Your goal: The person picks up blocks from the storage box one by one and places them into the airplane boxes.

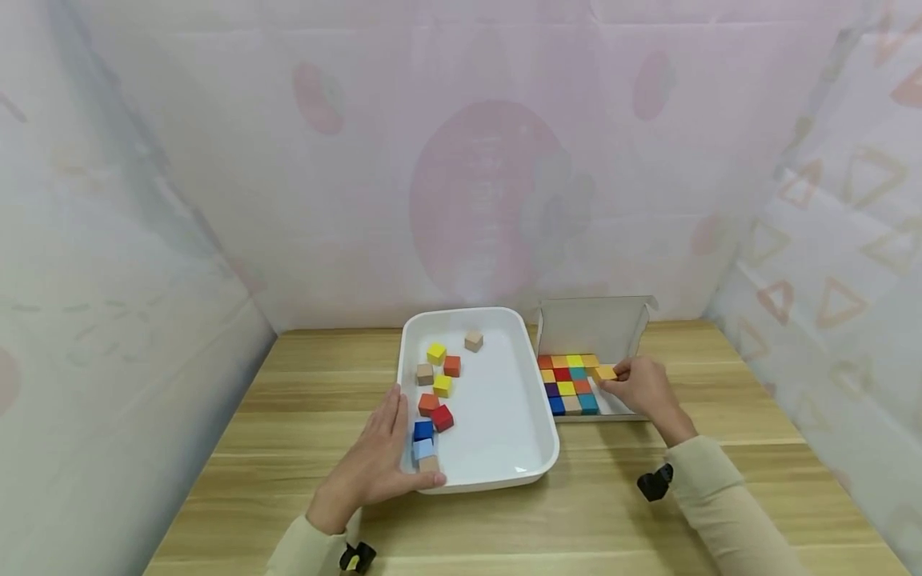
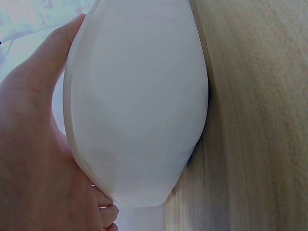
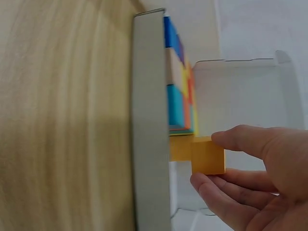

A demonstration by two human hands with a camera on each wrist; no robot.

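Right now right hand (image 1: 644, 388) pinches orange cube (image 1: 605, 373) at box's (image 1: 592, 323) empty right column — filled rows lie left of it. Left hand (image 1: 378, 460), fingers flat, braces white tray (image 1: 529, 448), lower centre.

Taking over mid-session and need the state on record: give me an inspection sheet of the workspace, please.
Surface: wooden table, bare around the containers.
Job's things: white tray with loose coloured cubes; open white box with cubes packed in rows; orange cube at the box's open side.
Clutter: nothing seen.
Grippers: left hand rests on the tray's near-left rim; right hand pinches the orange cube.
Cables: nothing seen.
Surroundings: pale patterned sheeting on three sides.
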